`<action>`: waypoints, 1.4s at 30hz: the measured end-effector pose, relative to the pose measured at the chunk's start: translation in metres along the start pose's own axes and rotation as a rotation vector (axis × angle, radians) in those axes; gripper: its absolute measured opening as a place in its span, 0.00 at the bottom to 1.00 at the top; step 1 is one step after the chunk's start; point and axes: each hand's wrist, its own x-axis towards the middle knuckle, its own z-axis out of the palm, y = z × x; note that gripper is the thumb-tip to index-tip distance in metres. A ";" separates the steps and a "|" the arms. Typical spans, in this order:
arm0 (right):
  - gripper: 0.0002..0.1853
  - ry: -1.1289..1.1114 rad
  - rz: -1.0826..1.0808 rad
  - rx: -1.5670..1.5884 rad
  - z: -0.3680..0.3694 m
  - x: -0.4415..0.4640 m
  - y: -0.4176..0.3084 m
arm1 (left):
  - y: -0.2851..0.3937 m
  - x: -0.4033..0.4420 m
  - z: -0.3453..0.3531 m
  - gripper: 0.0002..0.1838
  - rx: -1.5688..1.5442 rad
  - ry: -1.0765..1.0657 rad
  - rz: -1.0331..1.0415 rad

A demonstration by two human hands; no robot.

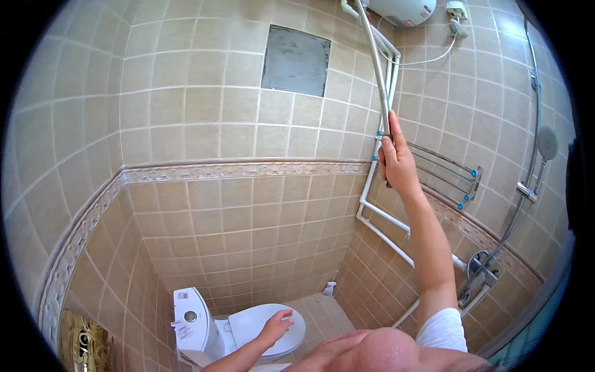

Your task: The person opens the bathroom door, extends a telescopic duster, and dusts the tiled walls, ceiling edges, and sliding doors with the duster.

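Observation:
My right hand (398, 162) is raised on an outstretched arm and closed around the lower end of a long, thin metal pole (375, 59). Its index finger lies along the pole, and a short dark end shows below the fist. The pole runs up past white pipes towards a white water heater (403, 7), and its far end is cut off by the top of the view. Lower down, my left hand (277, 327) hovers in front of the white toilet lid (294, 338), its fingers loosely bent and apart with nothing in them.
A metal towel rack (443, 160) and a hand shower (547, 142) are on the right wall. White pipes (365, 186) run down the corner. A grey panel (296, 61) is set in the tiled wall. The toilet tank (195, 322) stands at lower left.

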 end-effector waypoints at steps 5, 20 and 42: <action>0.28 -0.016 0.093 0.011 0.031 -0.027 0.012 | 0.025 0.016 -0.017 0.20 0.116 0.017 0.096; 0.28 -0.314 0.317 0.498 0.184 -0.184 0.077 | 0.200 0.079 -0.013 0.21 -0.433 0.110 0.695; 0.25 -0.543 0.423 0.464 0.174 -0.234 0.218 | 0.339 0.134 -0.236 0.13 -0.151 0.888 0.893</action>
